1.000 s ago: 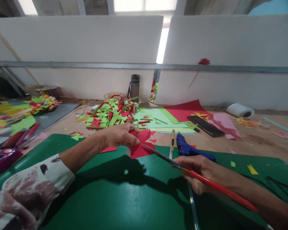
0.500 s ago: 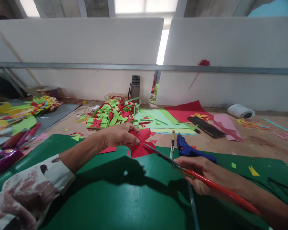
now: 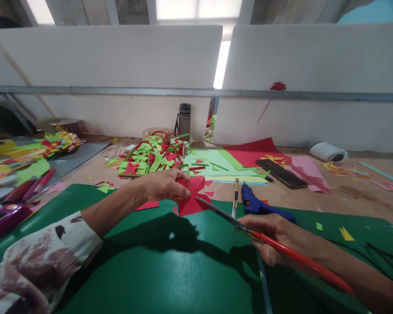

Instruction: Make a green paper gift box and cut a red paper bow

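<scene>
My left hand point(image 3: 167, 186) pinches the left side of a red paper flower point(image 3: 196, 201) above the green mat point(image 3: 170, 279). Long scissors with red handles point(image 3: 301, 257) are gripped in my right hand point(image 3: 271, 237). Their metal blades look close together, and the tips lie over the middle of the flower. Just behind my right hand are a blue glue gun point(image 3: 262, 207) and a yellow cutter knife point(image 3: 236, 192). A piece of red paper point(image 3: 148, 205) lies partly hidden under my left wrist.
Behind the hands stands a heap of green and red paper pieces point(image 3: 150, 157), with a grey bottle point(image 3: 184, 120) at the wall. A phone point(image 3: 281, 173), red sheet point(image 3: 255, 152) and white roll point(image 3: 328, 151) lie back right. Purple tools point(image 3: 9, 218) sit at the left.
</scene>
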A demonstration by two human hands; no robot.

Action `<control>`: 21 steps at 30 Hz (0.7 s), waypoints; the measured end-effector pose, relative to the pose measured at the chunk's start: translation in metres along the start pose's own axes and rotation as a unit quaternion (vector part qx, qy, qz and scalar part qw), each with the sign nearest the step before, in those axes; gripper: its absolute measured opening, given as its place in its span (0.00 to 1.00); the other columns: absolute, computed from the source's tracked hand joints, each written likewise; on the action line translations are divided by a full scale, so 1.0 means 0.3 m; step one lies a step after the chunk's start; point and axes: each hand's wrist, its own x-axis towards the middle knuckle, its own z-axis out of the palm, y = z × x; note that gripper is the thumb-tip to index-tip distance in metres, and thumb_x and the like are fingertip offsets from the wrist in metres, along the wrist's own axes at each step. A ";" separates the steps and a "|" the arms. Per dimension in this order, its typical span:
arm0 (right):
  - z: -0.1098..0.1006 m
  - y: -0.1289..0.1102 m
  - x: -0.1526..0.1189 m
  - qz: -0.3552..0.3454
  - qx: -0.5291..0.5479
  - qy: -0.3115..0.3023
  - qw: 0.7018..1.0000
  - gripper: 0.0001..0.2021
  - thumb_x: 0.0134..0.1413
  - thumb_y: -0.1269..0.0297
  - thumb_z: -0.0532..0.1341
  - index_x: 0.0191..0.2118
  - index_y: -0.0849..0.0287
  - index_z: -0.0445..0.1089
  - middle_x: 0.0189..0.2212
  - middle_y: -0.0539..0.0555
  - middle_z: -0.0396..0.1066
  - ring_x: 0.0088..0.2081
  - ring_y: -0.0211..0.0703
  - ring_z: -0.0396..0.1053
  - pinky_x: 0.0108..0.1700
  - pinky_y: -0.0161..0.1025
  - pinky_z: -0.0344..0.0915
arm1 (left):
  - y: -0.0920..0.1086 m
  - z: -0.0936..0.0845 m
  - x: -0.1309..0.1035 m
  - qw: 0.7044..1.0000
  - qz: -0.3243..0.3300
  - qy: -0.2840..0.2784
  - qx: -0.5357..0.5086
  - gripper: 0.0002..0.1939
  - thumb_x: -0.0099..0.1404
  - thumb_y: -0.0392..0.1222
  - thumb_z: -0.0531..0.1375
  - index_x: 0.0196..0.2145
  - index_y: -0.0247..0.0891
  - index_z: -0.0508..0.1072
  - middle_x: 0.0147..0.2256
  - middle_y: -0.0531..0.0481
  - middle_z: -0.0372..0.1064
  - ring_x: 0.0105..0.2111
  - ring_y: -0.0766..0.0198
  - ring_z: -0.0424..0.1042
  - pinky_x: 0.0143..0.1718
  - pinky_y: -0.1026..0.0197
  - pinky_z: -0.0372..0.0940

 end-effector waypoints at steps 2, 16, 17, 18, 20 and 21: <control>0.000 -0.004 0.001 0.010 0.012 -0.012 1.000 0.14 0.44 0.64 0.63 0.40 0.57 0.71 0.25 0.47 0.68 0.27 0.38 0.63 0.28 0.32 0.58 | -0.001 0.000 -0.001 1.000 -0.002 0.006 0.004 0.17 0.41 0.29 0.67 0.28 0.35 0.64 0.18 0.58 0.67 0.18 0.71 0.67 0.20 0.68 0.63; -0.001 -0.001 0.001 0.001 0.018 -0.018 1.000 0.11 0.45 0.65 0.62 0.39 0.57 0.70 0.25 0.47 0.66 0.27 0.38 0.63 0.27 0.32 0.57 | 0.000 0.000 -0.002 1.000 -0.004 0.016 0.007 0.20 0.40 0.29 0.67 0.30 0.35 0.63 0.18 0.58 0.67 0.19 0.70 0.68 0.20 0.68 0.63; -0.002 0.000 0.000 0.000 0.015 -0.019 1.000 0.11 0.45 0.65 0.63 0.39 0.57 0.70 0.25 0.47 0.66 0.27 0.38 0.62 0.27 0.32 0.56 | -0.001 0.000 -0.002 1.000 -0.005 0.020 0.005 0.20 0.40 0.29 0.67 0.30 0.35 0.63 0.18 0.58 0.68 0.19 0.70 0.68 0.19 0.68 0.62; -0.003 0.004 -0.001 -0.002 0.011 -0.018 1.000 0.11 0.46 0.65 0.62 0.39 0.56 0.70 0.25 0.47 0.65 0.26 0.37 0.61 0.26 0.32 0.56 | -0.001 0.000 -0.002 1.000 -0.006 0.023 0.003 0.20 0.40 0.29 0.67 0.30 0.35 0.63 0.19 0.58 0.68 0.18 0.70 0.67 0.19 0.68 0.62; -0.004 0.018 -0.001 -0.005 -0.001 -0.013 1.000 0.12 0.47 0.64 0.62 0.40 0.56 0.69 0.24 0.46 0.64 0.25 0.35 0.60 0.25 0.31 0.54 | -0.002 0.001 -0.003 1.000 -0.007 0.020 0.000 0.20 0.40 0.29 0.67 0.30 0.36 0.63 0.19 0.58 0.68 0.18 0.70 0.67 0.19 0.67 0.62; -0.003 0.028 0.000 -0.010 -0.010 -0.005 1.000 0.12 0.47 0.63 0.61 0.41 0.56 0.69 0.24 0.46 0.63 0.24 0.35 0.59 0.24 0.30 0.54 | -0.002 0.001 -0.004 1.000 -0.007 0.019 -0.001 0.20 0.40 0.29 0.67 0.31 0.36 0.63 0.19 0.58 0.68 0.19 0.69 0.68 0.20 0.67 0.62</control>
